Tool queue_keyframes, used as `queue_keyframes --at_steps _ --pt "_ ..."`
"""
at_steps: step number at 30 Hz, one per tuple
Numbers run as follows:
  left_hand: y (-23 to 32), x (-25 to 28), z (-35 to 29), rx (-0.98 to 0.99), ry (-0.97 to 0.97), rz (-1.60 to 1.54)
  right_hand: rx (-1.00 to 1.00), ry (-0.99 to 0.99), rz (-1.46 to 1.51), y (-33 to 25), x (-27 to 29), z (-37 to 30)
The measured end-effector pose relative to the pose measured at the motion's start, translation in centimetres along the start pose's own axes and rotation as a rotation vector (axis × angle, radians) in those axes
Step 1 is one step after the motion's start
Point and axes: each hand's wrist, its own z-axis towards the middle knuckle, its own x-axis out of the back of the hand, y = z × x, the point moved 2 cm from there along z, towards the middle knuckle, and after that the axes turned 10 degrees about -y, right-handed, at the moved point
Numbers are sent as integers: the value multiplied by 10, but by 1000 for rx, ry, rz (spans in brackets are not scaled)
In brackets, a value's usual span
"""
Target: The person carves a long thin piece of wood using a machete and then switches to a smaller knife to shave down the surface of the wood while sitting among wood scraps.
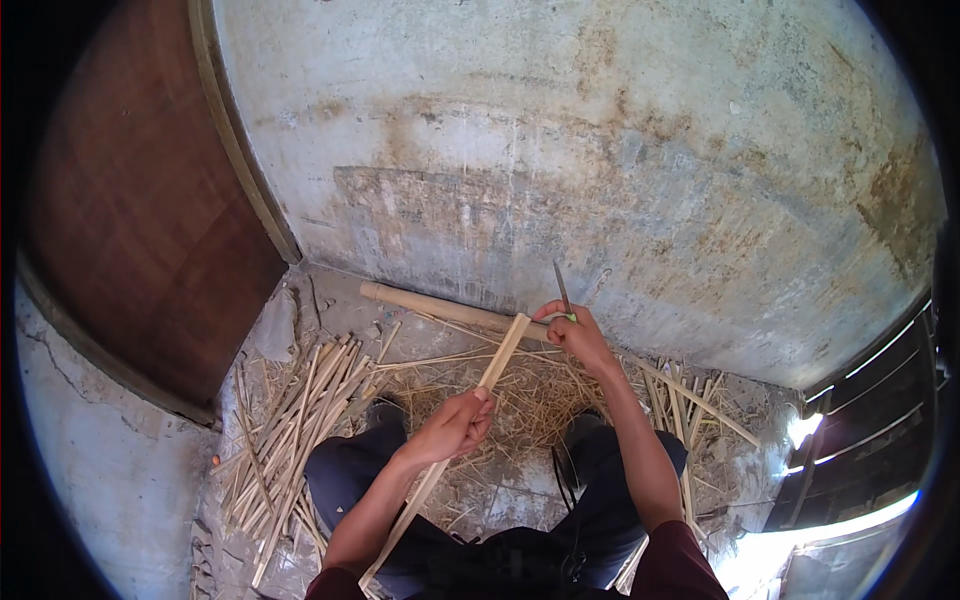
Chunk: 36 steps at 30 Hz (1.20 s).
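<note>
My left hand is closed around a long split bamboo strip, which slants from my lap up toward the wall. In my right hand is a knife with a green part at its handle, its narrow blade pointing up and away from the strip. The fingers of that hand reach toward the strip's upper end; whether they touch it I cannot tell. Behind the strip's tip, a thick bamboo pole lies along the foot of the wall.
A heap of bamboo strips lies on the floor at my left, and more strips lie at my right. Shavings cover the floor between my feet. A stained wall rises ahead, with a brown door at the left.
</note>
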Motion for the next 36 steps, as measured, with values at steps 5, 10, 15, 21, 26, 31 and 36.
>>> queue_keyframes --at_steps 5,10,15,21,26,31,36 --pt "4 -6 2 79 -89 -187 -73 -225 472 -32 -8 -23" --pt "5 -9 4 96 -95 -252 -20 -137 419 -29 -19 -29" --pt "-2 -4 4 130 -87 -239 -9 -153 285 -35 -20 -30" --pt "5 -11 9 47 34 -8 4 -147 291 -31 -21 -31" --pt "-4 2 8 -35 104 35 41 -128 199 -41 -26 -31" --pt "-7 10 8 8 196 72 306 55 -80 -30 -33 -36" --pt "-8 14 6 10 234 100 202 -170 -255 -53 -40 -52"
